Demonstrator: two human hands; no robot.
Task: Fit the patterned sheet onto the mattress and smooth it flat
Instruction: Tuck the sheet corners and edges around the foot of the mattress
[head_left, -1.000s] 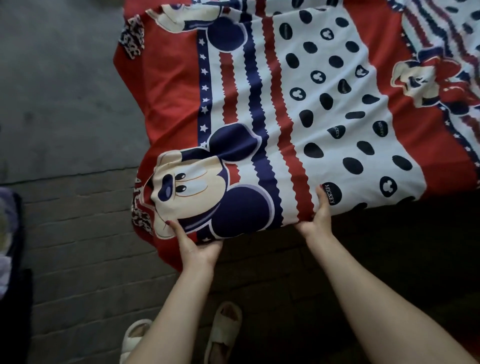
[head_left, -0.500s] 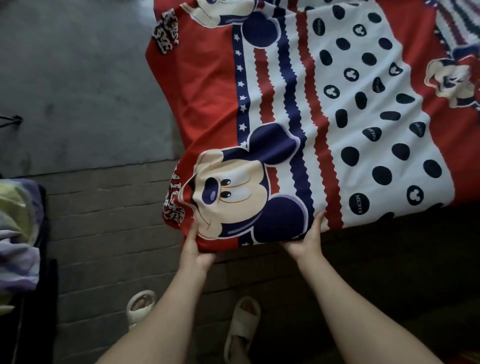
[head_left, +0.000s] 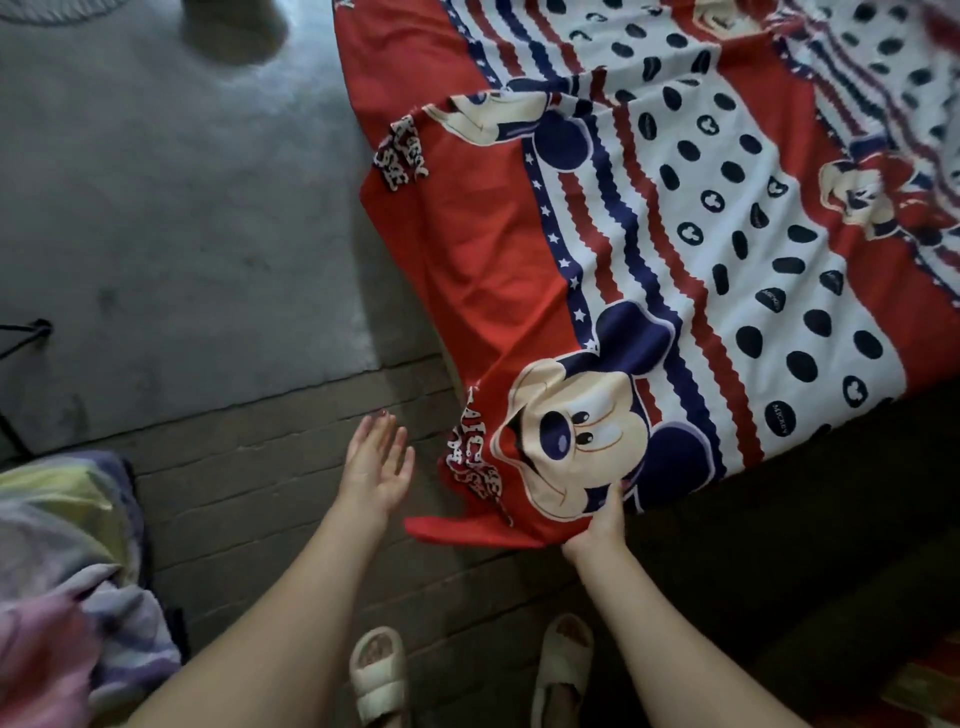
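Note:
The patterned sheet, red with white and navy stripes, black dots and cartoon mouse faces, lies spread over the mattress, which it hides. Its near left corner hangs loose, with a red flap sticking out at the bottom. My right hand grips the sheet's near edge just under the big mouse face. My left hand hovers over the brick floor to the left of that corner, palm up, fingers spread, touching nothing.
Grey concrete floor lies left of the bed, brick paving nearer me. A pastel bundle of cloth sits at lower left. My feet in white sandals stand below the hands. A thin dark stand pokes in at the left edge.
My left hand has let go of the sheet's corner and moved left, open. The right hand slid left along the edge. The view has swung so the bed sits further right.

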